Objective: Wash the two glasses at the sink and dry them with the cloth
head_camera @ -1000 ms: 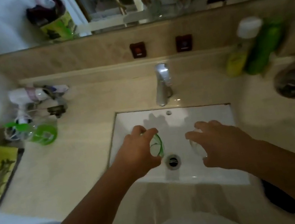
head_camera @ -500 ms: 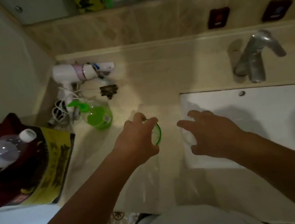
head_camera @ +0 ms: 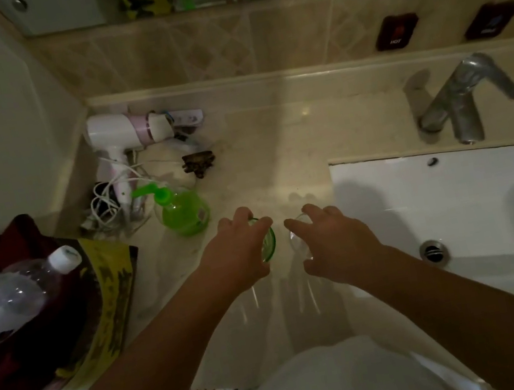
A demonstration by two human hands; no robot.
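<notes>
Over the beige stone surface, left of the white sink, the left hand is grasping a green-rimmed glass while the right hand is gripping a clear glass.

light: dim, warm cast | brightest: white sink and a pale glare patch on the counter | shadows: soft, cast by arms across counter and sink | blur: slight overall softness | edges: wide-angle bending, dark corners

Both glasses from sink to counter
</notes>
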